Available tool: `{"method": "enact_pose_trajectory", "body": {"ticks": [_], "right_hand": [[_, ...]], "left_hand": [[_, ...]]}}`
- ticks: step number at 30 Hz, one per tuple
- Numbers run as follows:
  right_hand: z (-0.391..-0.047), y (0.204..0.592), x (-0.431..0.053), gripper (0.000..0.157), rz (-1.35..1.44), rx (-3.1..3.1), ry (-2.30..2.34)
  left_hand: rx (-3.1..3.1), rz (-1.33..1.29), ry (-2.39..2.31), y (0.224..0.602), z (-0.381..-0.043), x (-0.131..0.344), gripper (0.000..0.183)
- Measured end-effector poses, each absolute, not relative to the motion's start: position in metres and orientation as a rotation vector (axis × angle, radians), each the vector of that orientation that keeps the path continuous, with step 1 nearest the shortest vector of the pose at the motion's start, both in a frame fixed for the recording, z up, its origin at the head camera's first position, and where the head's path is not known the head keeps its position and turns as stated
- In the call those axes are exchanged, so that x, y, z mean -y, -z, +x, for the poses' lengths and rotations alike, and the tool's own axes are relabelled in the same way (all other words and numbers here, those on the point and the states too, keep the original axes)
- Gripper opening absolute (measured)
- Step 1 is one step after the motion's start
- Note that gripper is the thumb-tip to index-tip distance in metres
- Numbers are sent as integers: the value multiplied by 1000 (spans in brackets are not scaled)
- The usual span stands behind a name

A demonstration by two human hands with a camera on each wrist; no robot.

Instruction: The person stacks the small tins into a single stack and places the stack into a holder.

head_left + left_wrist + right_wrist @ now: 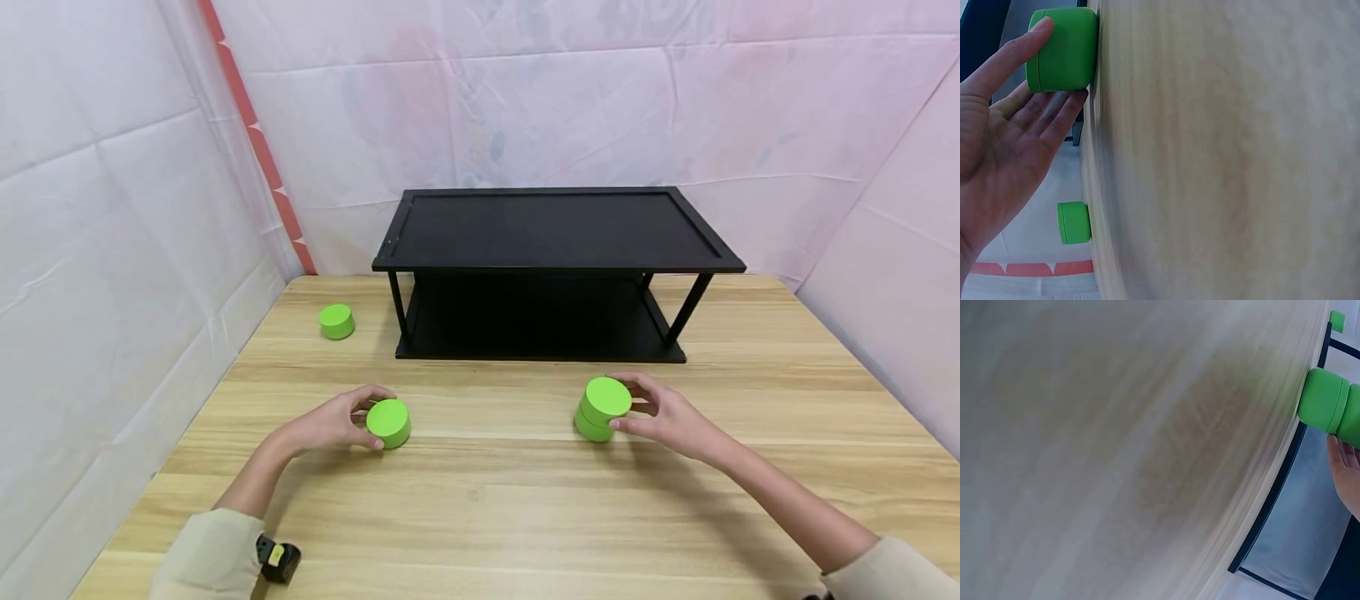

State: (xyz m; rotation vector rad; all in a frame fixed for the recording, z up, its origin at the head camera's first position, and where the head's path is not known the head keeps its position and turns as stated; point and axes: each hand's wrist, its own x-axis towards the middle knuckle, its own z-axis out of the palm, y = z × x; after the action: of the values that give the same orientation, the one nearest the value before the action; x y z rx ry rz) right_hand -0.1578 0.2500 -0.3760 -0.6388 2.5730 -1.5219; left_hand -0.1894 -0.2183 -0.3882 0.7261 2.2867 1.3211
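On the table's left half, my left hand (337,423) grips a round green lidded tin (388,423), thumb on the near side and fingers around the far side. The left wrist view shows that tin (1069,50) standing upright at the wood surface, the thumb over its lid edge. To the right, my right hand (663,418) holds an upper green tin (607,400) between thumb and fingers. This one sits on a lower green tin (592,428), making a stack of two. In the right wrist view the lower tin (1321,400) stands at the tabletop.
Behind the hands stands a black two-level rack (555,229), its lower shelf (525,321) near the tabletop. A further green tin (337,322) stands at the back left. White sheeting (112,250) encloses the wooden table (495,517) at the back and sides.
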Motion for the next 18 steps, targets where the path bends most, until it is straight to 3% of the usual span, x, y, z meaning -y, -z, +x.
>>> {"method": "enact_pose_trajectory", "body": {"ticks": [18], "right_hand": [[-157,377,-251,58,-611,-2548,1535]], "left_hand": [[-2345,693,-1372,387,-191,216,65]]}}
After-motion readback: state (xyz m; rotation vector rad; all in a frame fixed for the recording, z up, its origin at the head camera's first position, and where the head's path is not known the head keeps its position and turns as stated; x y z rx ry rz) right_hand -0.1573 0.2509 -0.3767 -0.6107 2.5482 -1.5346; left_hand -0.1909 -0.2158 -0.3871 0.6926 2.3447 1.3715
